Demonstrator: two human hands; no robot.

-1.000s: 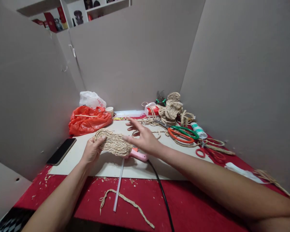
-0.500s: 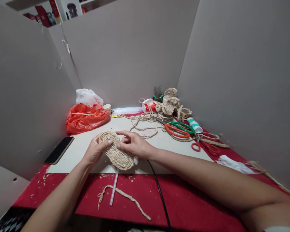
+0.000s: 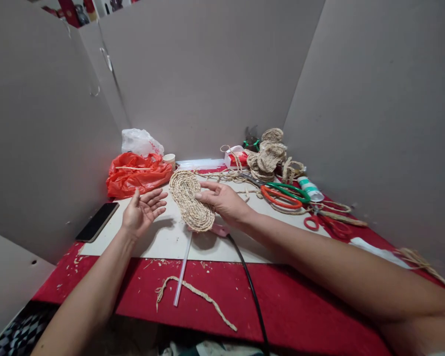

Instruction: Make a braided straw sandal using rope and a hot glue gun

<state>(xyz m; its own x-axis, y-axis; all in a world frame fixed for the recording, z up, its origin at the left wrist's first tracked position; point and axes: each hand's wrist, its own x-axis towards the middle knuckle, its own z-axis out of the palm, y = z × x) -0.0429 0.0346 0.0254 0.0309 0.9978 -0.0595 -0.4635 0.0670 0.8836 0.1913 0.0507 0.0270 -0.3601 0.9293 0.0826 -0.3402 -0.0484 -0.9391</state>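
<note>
A coiled straw-braid sole (image 3: 193, 202), narrowed at its middle, is held up over the white board (image 3: 133, 247). My right hand (image 3: 224, 200) pinches its right edge, thumb on the near face. To the left of the sole, my left hand (image 3: 143, 212) is open, palm up with fingers spread, touching nothing. Partly hidden beneath the sole lies a pink glue gun (image 3: 220, 230) with a black cord (image 3: 250, 282). A clear glue stick (image 3: 183, 269) sticks out toward me, across a loose piece of braid (image 3: 203, 295) on the red cloth.
Orange-handled and green-handled scissors (image 3: 282, 194) and smaller red scissors (image 3: 326, 225) lie to the right. Behind them are stacked braid pieces (image 3: 269, 155) and a green-white roll (image 3: 310, 189). A phone (image 3: 98, 222) and an orange bag (image 3: 137, 173) sit left. Grey panels (image 3: 207, 89) enclose the table.
My left hand has let go of the sole and opened out to the left. The right hand has lifted the sole a little, up and away. The view has shifted slightly.
</note>
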